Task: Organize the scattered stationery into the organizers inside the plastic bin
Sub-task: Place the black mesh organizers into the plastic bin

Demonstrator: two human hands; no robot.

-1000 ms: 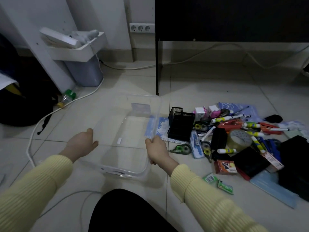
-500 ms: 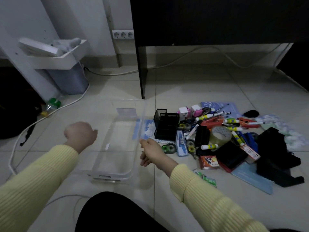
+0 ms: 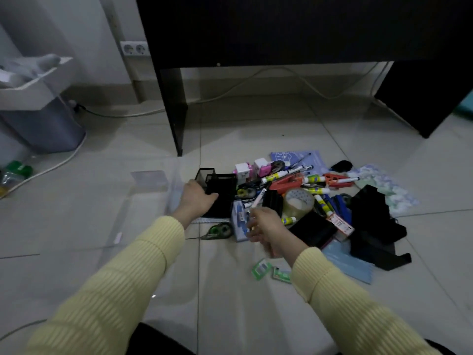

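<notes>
Centre frame, the left hand (image 3: 197, 199) curls its fingers onto the black mesh organizer (image 3: 222, 193), just right of the clear plastic bin (image 3: 151, 178). The right hand (image 3: 266, 226) hovers over the stationery pile (image 3: 307, 190), too blurred to tell its grip.
</notes>
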